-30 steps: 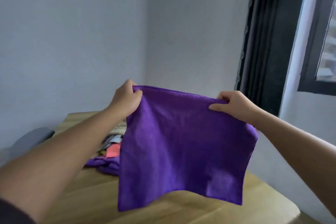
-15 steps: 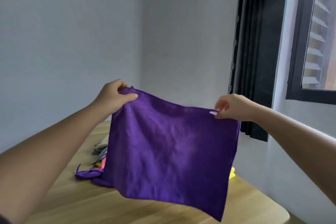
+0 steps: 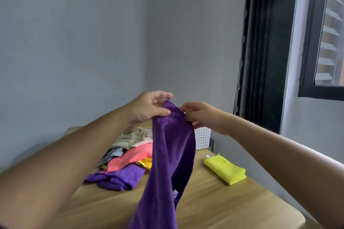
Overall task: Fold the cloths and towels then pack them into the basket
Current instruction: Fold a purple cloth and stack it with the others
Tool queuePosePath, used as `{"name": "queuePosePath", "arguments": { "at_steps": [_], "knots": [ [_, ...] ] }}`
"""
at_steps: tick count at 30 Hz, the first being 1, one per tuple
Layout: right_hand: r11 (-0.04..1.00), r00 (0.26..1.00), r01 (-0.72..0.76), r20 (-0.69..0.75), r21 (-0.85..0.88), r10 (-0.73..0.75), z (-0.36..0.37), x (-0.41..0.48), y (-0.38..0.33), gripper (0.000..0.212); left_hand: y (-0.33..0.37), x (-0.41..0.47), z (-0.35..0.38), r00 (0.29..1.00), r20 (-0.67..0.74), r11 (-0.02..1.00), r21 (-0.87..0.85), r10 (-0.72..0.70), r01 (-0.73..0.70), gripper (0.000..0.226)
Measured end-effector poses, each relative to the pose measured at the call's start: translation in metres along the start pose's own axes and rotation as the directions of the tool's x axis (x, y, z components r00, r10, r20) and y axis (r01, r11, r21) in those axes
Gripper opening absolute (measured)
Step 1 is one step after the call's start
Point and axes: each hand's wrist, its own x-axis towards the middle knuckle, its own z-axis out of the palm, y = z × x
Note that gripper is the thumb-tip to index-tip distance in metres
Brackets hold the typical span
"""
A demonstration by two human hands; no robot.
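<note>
Purple cloth (image 3: 173, 154): hanging doubled, bottom end cut off.
Left hand (image 3: 149, 108): pinching its top edge.
Right hand (image 3: 201, 115): pinching just beside.

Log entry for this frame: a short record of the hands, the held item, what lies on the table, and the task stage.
left hand: pinches the top edge of the purple cloth
right hand: pinches the same edge, close beside the left hand
purple cloth: hangs doubled from both hands; lower end out of frame
folded yellow cloth: lies alone on the table, right side
pile of unfolded cloths: on the table, left side
basket: white, perforated, far end of table, partly hidden; contents not visible
stage: mid-fold
</note>
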Motion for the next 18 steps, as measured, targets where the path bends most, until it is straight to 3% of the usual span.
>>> {"name": "queuePosePath", "arguments": {
  "at_steps": [3, 7, 9, 15, 18],
  "knots": [
    [0.998, 1.000, 0.018, 0.018, 0.056, -0.019, 0.004, -0.001, -0.008, 0.017, 0.000, -0.001, 0.005, 0.997, -0.053, 0.990, 0.128, 0.060, -0.053, 0.057],
    [0.995, 0.995, 0.002, -0.103, -0.102, -0.013, 0.007, 0.002, -0.013, 0.015, -0.004, 0.001, 0.013, 0.995, -0.050, 0.975, 0.207, 0.087, -0.075, 0.065],
    [0.996, 0.992, -0.005, -0.127, -0.093, -0.007, 0.009, 0.001, -0.013, 0.012, -0.008, 0.002, 0.015, 0.995, -0.065, 0.973, 0.225, 0.071, -0.055, 0.063],
    [0.990, 0.939, 0.007, -0.341, 0.140, 0.041, 0.002, 0.006, 0.003, 0.022, -0.031, -0.004, 0.007, 0.998, 0.033, 0.957, 0.288, -0.046, 0.034, 0.020],
    [0.970, 0.882, -0.004, -0.457, 0.243, 0.118, -0.013, 0.005, 0.009, 0.025, -0.047, -0.012, -0.010, 0.995, 0.047, 0.952, 0.298, -0.085, 0.068, 0.014]
  ]
}}
